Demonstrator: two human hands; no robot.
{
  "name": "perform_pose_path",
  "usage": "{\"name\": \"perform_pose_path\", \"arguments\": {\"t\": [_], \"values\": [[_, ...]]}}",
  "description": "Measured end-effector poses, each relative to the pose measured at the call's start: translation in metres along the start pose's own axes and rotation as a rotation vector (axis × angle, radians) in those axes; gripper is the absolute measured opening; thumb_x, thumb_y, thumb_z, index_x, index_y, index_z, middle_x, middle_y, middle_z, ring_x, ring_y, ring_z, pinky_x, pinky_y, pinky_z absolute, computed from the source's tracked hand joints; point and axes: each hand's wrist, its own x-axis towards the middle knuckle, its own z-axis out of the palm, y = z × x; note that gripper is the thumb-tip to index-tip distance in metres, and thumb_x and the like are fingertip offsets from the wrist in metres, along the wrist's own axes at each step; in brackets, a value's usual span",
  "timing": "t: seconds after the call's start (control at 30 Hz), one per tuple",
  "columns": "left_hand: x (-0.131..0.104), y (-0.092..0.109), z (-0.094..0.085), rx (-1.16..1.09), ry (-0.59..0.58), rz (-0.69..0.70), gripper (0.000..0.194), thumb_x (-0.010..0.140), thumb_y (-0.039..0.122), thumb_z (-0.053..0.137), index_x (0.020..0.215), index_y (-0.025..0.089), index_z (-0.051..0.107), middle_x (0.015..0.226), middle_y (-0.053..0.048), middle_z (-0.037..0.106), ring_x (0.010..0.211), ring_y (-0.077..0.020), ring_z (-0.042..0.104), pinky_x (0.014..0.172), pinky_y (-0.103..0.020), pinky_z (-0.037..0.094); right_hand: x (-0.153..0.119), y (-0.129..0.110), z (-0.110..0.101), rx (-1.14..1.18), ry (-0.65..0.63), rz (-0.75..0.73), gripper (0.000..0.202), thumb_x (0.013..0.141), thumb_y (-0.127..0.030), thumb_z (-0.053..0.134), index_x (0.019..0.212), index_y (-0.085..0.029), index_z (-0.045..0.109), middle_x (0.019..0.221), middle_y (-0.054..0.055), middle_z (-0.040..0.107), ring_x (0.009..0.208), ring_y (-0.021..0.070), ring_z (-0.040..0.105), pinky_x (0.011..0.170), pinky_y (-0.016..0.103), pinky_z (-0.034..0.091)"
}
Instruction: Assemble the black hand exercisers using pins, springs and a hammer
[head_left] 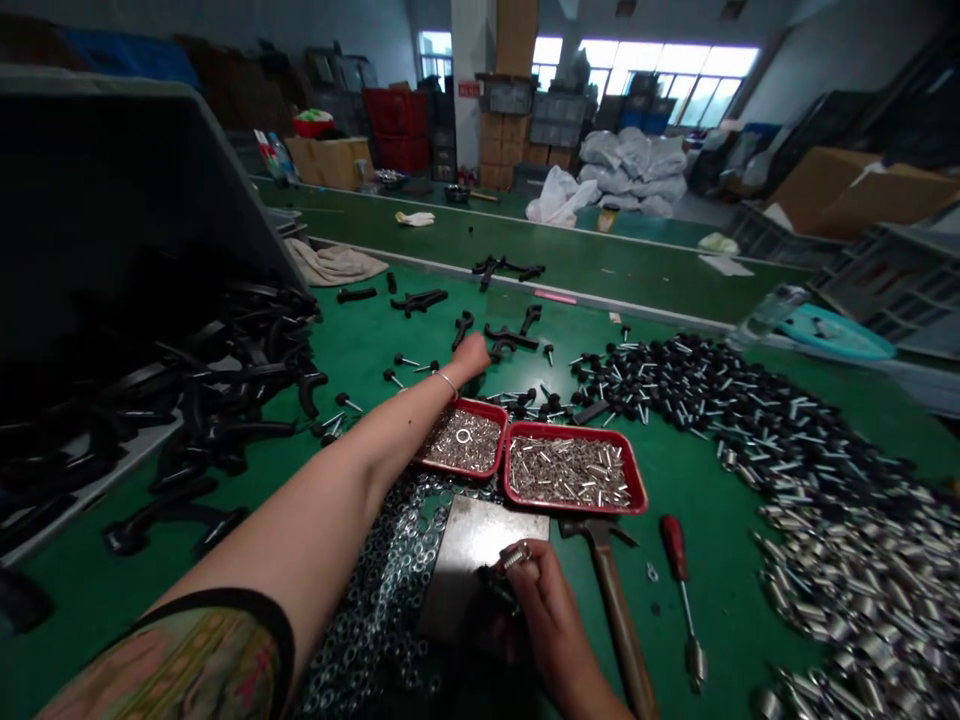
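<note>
My left hand (471, 357) reaches forward past the red trays, its fingers curled beside black curved parts (511, 338); what it grips, if anything, is hidden. Low in the middle, my right hand (544, 600) pinches a small silver coiled piece (515, 556) above a metal plate (491, 530). A dark part shows below that piece, partly in shadow. Two red trays, a left one (504, 412) and a right one (641, 490), hold small metal pins and lie between my hands.
A hammer (619, 620) and a red-handled screwdriver (675, 548) lie at right. Black-headed bolts (675, 385) and silver cylinders (885, 610) are heaped further right. Metal nuts (375, 600) spread under my left arm. A large bin (172, 90) of black parts tips open at left.
</note>
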Motion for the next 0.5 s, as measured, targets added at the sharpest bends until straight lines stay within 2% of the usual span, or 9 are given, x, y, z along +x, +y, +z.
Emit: {"name": "perform_pose_path", "arguments": {"t": [0.1, 0.2, 0.27, 0.37, 0.43, 0.5], "values": [[-0.006, 0.008, -0.019, -0.073, 0.046, -0.046, 0.037, 0.088, 0.023, 0.064, 0.117, 0.005, 0.051, 0.113, -0.018, 0.061, 0.105, -0.0235, 0.06, 0.091, -0.034, 0.046, 0.002, -0.003, 0.0, 0.123, -0.006, 0.016, 0.037, 0.09, -0.06, 0.053, 0.107, -0.028, 0.044, 0.077, -0.002, 0.063, 0.044, 0.013, 0.056, 0.036, 0.022, 0.039], [-0.042, 0.022, -0.051, -0.375, 0.063, -0.006, 0.04, 0.094, 0.035, 0.056, 0.128, 0.016, 0.047, 0.106, -0.009, 0.061, 0.089, -0.0177, 0.063, 0.08, -0.032, 0.05, 0.002, -0.01, -0.001, 0.199, -0.029, -0.051, 0.037, 0.087, -0.056, 0.061, 0.104, -0.026, 0.046, 0.082, 0.0, 0.067, 0.049, 0.0134, 0.06, 0.041, 0.023, 0.044], [-0.086, 0.031, -0.073, -0.654, 0.049, 0.031, 0.036, 0.096, 0.044, 0.052, 0.124, 0.023, 0.052, 0.095, -0.005, 0.061, 0.076, -0.0148, 0.062, 0.071, -0.031, 0.051, 0.0, -0.015, -0.003, 0.261, -0.064, -0.051, 0.04, 0.083, -0.055, 0.066, 0.103, -0.024, 0.051, 0.081, 0.001, 0.069, 0.05, 0.0133, 0.059, 0.045, 0.025, 0.045], [-0.176, 0.039, -0.094, -0.872, -0.051, 0.0, 0.029, 0.091, 0.046, 0.058, 0.109, 0.024, 0.054, 0.086, -0.001, 0.061, 0.066, -0.0121, 0.061, 0.063, -0.027, 0.051, -0.005, -0.023, -0.007, 0.344, -0.1, 0.028, 0.041, 0.08, -0.053, 0.071, 0.102, -0.019, 0.06, 0.085, 0.005, 0.07, 0.059, 0.0137, 0.06, 0.052, 0.025, 0.046], [-0.241, 0.041, -0.093, -0.947, -0.215, -0.104, 0.03, 0.089, 0.048, 0.059, 0.104, 0.023, 0.051, 0.084, -0.002, 0.064, 0.06, -0.0123, 0.062, 0.056, -0.027, 0.051, -0.009, -0.027, -0.008, 0.34, -0.118, 0.082, 0.04, 0.08, -0.052, 0.071, 0.097, -0.016, 0.065, 0.086, 0.007, 0.069, 0.062, 0.0132, 0.059, 0.056, 0.025, 0.046], [-0.297, 0.041, -0.081, -0.982, -0.337, -0.205, 0.036, 0.09, 0.054, 0.053, 0.104, 0.022, 0.047, 0.081, -0.002, 0.068, 0.053, -0.0139, 0.063, 0.051, -0.028, 0.05, -0.012, -0.029, -0.005, 0.242, -0.114, 0.083, 0.04, 0.081, -0.054, 0.069, 0.09, -0.015, 0.066, 0.08, 0.005, 0.067, 0.059, 0.0121, 0.056, 0.055, 0.025, 0.043]]}}
